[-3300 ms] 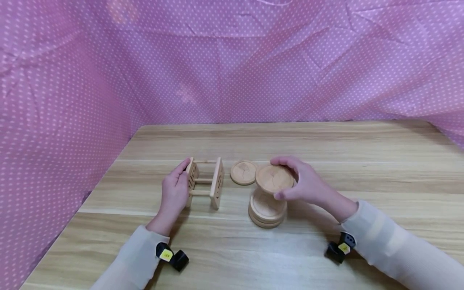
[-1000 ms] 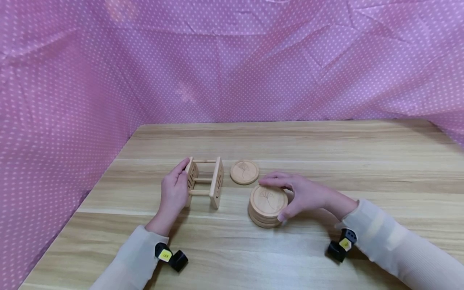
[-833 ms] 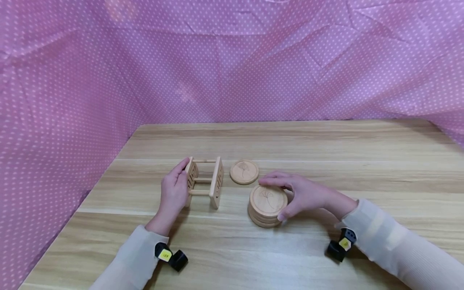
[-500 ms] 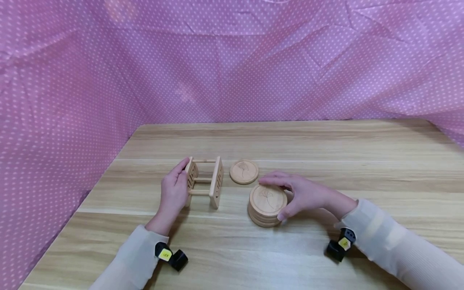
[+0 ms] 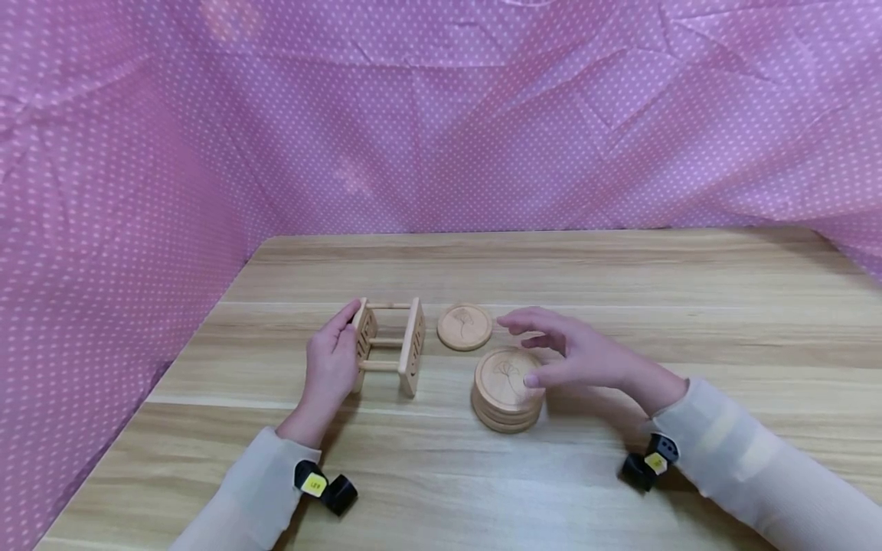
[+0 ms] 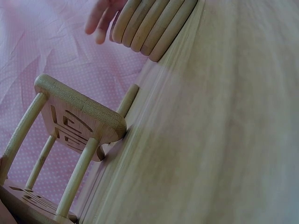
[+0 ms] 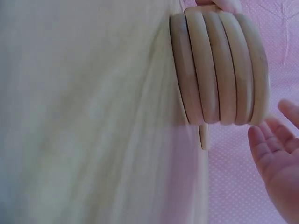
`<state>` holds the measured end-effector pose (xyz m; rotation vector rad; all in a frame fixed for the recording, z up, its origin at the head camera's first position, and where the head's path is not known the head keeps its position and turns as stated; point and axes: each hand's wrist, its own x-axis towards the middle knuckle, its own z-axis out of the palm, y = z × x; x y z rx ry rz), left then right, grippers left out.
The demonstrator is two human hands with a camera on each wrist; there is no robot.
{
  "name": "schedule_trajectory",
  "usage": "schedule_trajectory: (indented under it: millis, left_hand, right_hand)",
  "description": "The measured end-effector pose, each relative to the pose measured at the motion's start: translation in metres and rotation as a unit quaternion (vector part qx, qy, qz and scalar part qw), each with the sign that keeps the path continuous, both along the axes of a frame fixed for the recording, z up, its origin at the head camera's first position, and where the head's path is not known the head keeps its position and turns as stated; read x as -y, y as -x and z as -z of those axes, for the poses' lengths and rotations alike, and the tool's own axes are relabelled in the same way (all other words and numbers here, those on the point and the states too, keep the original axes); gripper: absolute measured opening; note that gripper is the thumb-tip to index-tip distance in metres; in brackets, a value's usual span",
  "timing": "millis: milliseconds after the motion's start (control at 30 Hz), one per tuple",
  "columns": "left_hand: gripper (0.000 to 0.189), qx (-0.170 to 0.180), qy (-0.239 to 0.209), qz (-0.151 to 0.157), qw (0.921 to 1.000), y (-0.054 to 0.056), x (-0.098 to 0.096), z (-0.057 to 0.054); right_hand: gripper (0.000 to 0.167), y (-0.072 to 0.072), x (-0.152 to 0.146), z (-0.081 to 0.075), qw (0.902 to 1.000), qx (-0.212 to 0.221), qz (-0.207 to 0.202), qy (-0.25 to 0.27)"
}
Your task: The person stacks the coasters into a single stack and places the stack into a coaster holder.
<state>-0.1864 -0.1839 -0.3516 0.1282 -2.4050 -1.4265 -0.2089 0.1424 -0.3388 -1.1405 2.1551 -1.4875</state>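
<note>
Pale sleeves (image 5: pixel 754 463); black wrist cameras (image 5: pixel 340 495), yellow labels (image 5: pixel 315 484).

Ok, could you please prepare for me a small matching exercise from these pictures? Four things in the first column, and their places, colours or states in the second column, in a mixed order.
Column 1
1. wooden rack
2. stack of coasters
3. single coaster
4. cloth

Column 2
A. lies flat and alone on the table
B. pinkish-purple with white dots, behind the table
C. several discs, one on top of another
D. two panels joined by rods, one panel held by the left hand

Right pairs: 1-D, 2-C, 3-A, 4-B
</note>
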Motion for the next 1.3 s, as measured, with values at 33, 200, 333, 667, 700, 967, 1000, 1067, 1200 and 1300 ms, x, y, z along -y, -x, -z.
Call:
schedule_trajectory:
  millis: [33,200,333,667,700,967,1000,1067,1200,1300]
  left_hand:
    - [0.04,0.001,-0.001,0.0,1.0,0.0,0.0,0.0]
    - [0.04,0.001,-0.004,0.005,1.0,0.0,0.0,0.0]
    - [0.04,-0.001,-0.004,0.006,1.0,0.0,0.001,0.0]
    - [0.04,-0.001,-0.002,0.004,1.0,0.001,0.001,0.001]
    - [0.04,-0.002,-0.002,0.005,1.0,0.001,0.001,0.001]
    - [0.04,0.003,-0.007,0.01,0.9999,0.001,0.001,0.001]
    - [0.04,0.005,-0.007,0.01,0.9999,0.0,0.001,0.001]
    - [0.04,0.006,-0.008,0.011,0.9999,0.0,0.001,0.001]
    - [0.041,0.004,-0.005,0.006,1.0,0.0,0.001,0.001]
    - [0.041,0.003,-0.004,0.005,1.0,0.0,0.001,0.0]
  right_hand:
    - [0.069,0.0,0.0,-0.001,1.0,0.003,0.003,0.005]
    - [0.067,0.004,-0.002,-0.003,0.9995,0.027,0.013,0.014]
    - [0.067,0.009,-0.002,-0.002,0.9988,0.041,0.023,0.018]
    - [0.071,0.02,0.0,-0.003,0.9949,0.086,0.05,0.019]
    - [0.071,0.021,0.001,-0.003,0.9947,0.087,0.052,0.019]
    - [0.073,0.029,0.008,-0.001,0.9941,0.09,0.059,0.013]
    - [0.073,0.031,0.009,0.0,0.9942,0.089,0.058,0.014]
    - [0.072,0.032,0.012,0.001,0.9943,0.089,0.056,0.013]
    - [0.072,0.034,0.016,0.001,0.9946,0.086,0.059,0.007]
    - [0.072,0.035,0.019,0.001,0.9943,0.086,0.062,0.001]
